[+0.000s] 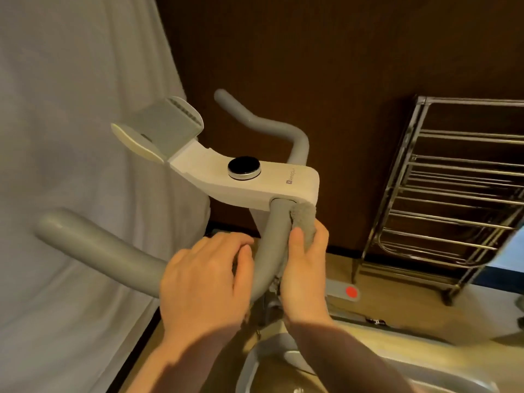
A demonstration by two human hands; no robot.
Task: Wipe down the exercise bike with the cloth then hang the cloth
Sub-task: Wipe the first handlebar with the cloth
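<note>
- Head view looks down on the exercise bike's handlebar (pixel 266 251) and white console (pixel 255 180); both hands work on the near grey bar, just below where it enters the console.
- Right hand (pixel 304 262): fingers wrapped round the grey cloth (pixel 302 222), thumb pressing it flat against the bar's right side. Clamped on cloth and bar together, likely so the cloth sleeves the tube and cleans more of its round in one stroke.
- Top of the cloth bunches up against the console's underside, so the wipe appears to sit at the joint end of the bar.
- Left hand (pixel 204 282): fingers curled against the bar's left side, opposite the right hand. Cannot tell if they catch a fold of cloth there; a grey patch shows under the fingertips. Probably steadying the bar or backing the cloth.
- Judgement: wipe phase, early to mid. Far handlebar horn (pixel 255 120), left horn (pixel 93 248), console, black knob (pixel 244 167) and tablet holder (pixel 161 123) carry no cloth now.
- Metal rack (pixel 453 194) stands right, against the dark wall, well apart from the bike; its rungs look like the obvious place to hang the cloth afterwards.
- White sheet (pixel 71 165) hangs left, touching or just behind the holder; cannot tell which.
- Risk: cloth snagging at the bar-console seam.
</note>
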